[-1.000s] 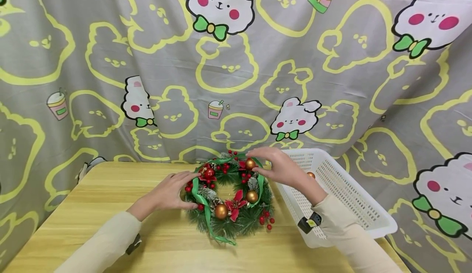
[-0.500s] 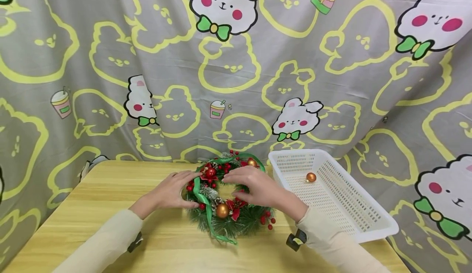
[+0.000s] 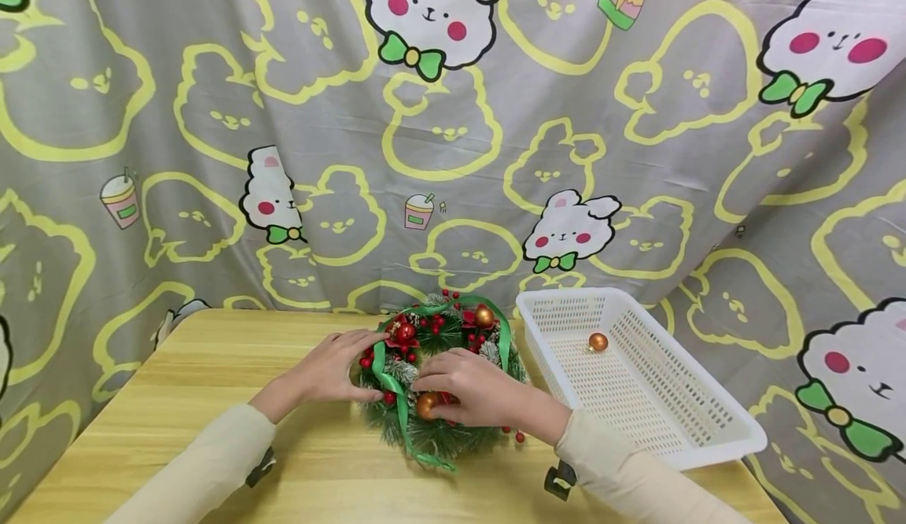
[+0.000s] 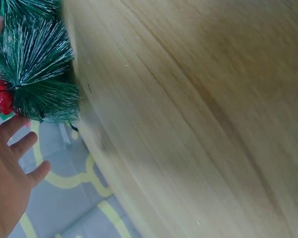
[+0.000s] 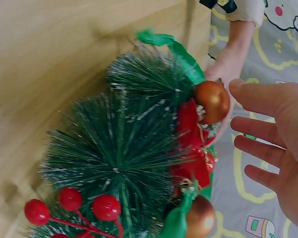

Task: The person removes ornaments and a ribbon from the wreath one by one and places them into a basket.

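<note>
A green Christmas wreath [image 3: 453, 439] with red berries, red poinsettias and gold baubles lies on the wooden table. A green ribbon [image 3: 401, 410] is draped along its left side and back, its loose end at the front. My left hand [image 3: 325, 370] is at the wreath's left side, thumb and fingers spread apart around its edge. Over the front of the ring is my right hand [image 3: 477, 390], its fingertips close to the front gold bauble [image 3: 426, 406]. The right wrist view has those fingers nearly straight beside the same bauble [image 5: 211, 102] and a red poinsettia [image 5: 189, 126].
To the right of the wreath stands a white plastic basket [image 3: 739, 436] with one loose gold bauble [image 3: 598, 341] inside. The wooden table [image 3: 212, 367] ends at a grey curtain [image 3: 340, 131] with cartoon prints, which hangs behind and at both sides.
My right hand has come from the wreath's back right, across the middle, to the front bauble. The left hand stays at the left side. The bauble in the basket now shows fully.
</note>
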{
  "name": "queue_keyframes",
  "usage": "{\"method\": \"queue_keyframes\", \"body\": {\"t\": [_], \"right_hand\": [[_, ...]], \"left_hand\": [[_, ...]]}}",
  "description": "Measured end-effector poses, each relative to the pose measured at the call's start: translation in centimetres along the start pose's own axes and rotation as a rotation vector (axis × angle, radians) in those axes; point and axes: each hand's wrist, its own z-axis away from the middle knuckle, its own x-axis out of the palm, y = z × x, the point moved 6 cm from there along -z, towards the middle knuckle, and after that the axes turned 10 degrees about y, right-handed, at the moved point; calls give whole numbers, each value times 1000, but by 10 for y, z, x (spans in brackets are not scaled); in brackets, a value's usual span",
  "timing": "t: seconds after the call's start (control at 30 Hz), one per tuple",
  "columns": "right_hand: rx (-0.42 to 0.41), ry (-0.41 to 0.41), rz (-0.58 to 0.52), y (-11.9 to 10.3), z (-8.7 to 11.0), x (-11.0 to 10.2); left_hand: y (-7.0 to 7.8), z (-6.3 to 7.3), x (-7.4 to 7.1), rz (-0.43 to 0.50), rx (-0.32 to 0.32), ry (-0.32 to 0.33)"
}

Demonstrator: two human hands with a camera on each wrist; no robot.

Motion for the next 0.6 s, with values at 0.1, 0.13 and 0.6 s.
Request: {"method": "queue_keyframes", "body": {"t": [0.1, 0.13, 0.6], "right_hand": [[-10, -8, 11, -1, 3, 6], [-14, -10, 13, -1, 3, 8], [-45, -37, 62, -5, 7, 17]], "left_hand": [[0, 1, 0, 1, 0, 5], [0, 1, 0, 2, -1, 5], [2, 0, 0, -5, 5, 12]]}}
